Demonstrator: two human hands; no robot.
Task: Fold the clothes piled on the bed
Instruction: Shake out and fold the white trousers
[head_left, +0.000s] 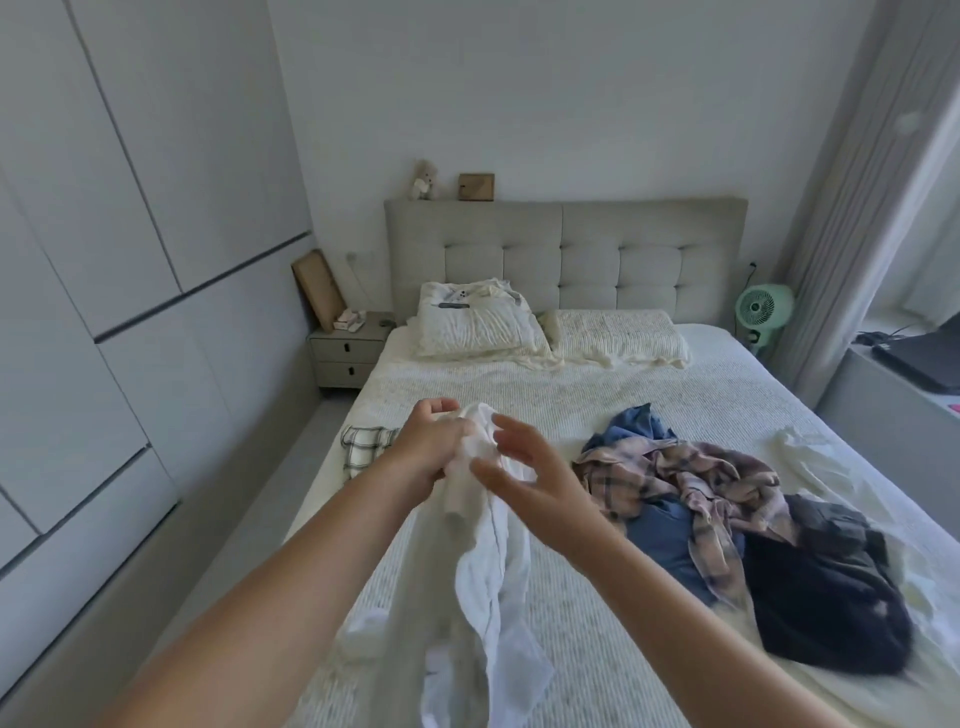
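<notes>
My left hand (428, 449) grips the bunched top of a white garment (493, 571), which hangs down in front of me over the bed (571, 395). Just right of that cloth, my right hand (524, 483) hovers with fingers spread, and I cannot tell if it touches. The pile on the bed's right side holds a pink plaid shirt (691, 478), a blue garment (670, 540) and a dark navy garment (821, 597). A white garment (810, 457) lies past the pile. A folded checked piece (363, 447) rests near the left edge.
Two pillows (478, 327) lie at the headboard, with folded clothes on the left one. A nightstand (348, 348) stands left of the bed beside wardrobe doors (104, 260). A green fan (763, 312) and a desk with a laptop (919, 358) are at right.
</notes>
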